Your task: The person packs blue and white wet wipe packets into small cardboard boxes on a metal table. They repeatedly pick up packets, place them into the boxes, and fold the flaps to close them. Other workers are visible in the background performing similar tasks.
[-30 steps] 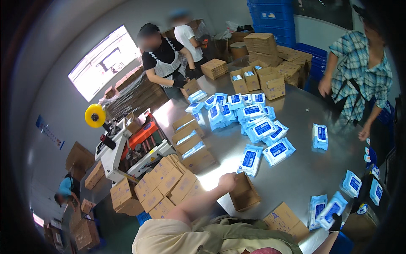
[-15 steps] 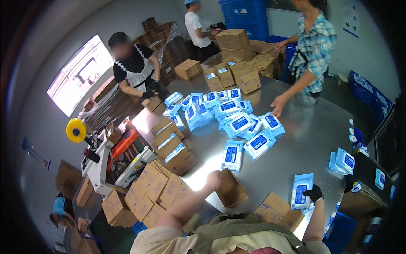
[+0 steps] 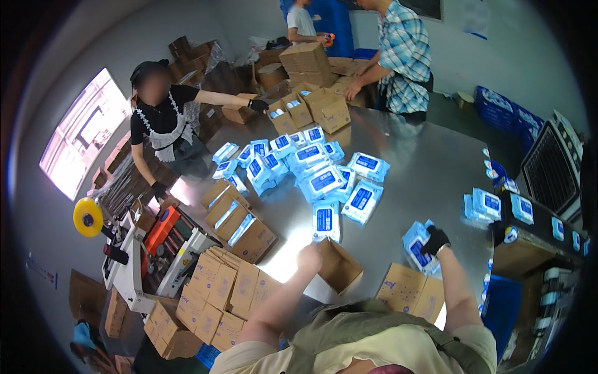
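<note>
My bare left hand (image 3: 309, 257) is closed at the upper left rim of an open cardboard box (image 3: 340, 267), which tilts on the metal table; its fingertips are partly hidden. In a black glove, my right hand (image 3: 435, 240) grips light blue and white packs of wipes (image 3: 416, 248), apparently two together, above the table to the right of that box. Just below them lies another cardboard box (image 3: 402, 290), partly hidden by my body. Beyond my left hand, a single wipes pack (image 3: 324, 220) stands at the near end of a loose pile of wipes packs (image 3: 311, 162).
Filled cartons (image 3: 240, 221) and stacked flat boxes (image 3: 215, 290) stand left, beside a carton-taping machine (image 3: 165, 243). A gloved co-worker (image 3: 165, 112) reaches to far cartons (image 3: 293, 109); another in plaid (image 3: 402, 59) stands behind the table. More packs (image 3: 483, 204) lie at the right edge.
My right hand has brought its packs leftward, closer to the open box. The plaid-shirted co-worker's hand has left the pile. The aproned co-worker now stretches an arm to the far cartons.
</note>
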The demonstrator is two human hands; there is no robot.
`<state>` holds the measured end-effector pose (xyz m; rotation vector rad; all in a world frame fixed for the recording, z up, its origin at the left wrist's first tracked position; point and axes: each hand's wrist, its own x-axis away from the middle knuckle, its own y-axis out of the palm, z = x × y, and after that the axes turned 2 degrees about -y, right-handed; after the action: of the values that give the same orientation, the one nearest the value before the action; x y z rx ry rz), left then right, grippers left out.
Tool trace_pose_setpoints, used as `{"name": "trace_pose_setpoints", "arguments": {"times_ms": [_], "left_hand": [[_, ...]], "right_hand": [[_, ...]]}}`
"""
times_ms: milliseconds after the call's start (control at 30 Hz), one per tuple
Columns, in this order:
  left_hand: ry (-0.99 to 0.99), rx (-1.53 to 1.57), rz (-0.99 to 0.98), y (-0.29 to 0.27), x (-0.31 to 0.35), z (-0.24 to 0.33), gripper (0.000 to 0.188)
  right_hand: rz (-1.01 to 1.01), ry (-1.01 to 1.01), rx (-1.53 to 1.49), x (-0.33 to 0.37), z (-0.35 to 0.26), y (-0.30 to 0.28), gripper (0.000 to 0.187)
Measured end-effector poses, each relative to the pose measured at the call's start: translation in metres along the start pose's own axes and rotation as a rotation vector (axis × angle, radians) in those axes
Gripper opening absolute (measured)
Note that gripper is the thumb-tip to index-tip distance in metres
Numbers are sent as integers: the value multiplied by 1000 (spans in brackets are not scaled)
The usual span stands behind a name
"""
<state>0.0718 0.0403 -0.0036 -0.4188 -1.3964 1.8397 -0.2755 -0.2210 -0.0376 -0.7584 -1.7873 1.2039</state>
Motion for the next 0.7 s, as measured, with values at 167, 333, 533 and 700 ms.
{"name": "trace_pose_setpoints", "arguments": {"times_ms": [167, 333, 533, 700], "left_hand": [[-38, -54, -40, 0, 4, -4, 24], [14, -65, -108, 11, 10, -1, 26], [113, 126, -132, 16, 15, -15, 27], [161, 302, -52, 14, 38, -27, 21]], "right_hand": [[425, -191, -641, 46, -83, -68, 75], [260, -491, -1225, 83, -200, -49, 78], [357, -638, -382, 109, -242, -18, 48], [243, -768, -85, 134, -258, -9, 36]]}}
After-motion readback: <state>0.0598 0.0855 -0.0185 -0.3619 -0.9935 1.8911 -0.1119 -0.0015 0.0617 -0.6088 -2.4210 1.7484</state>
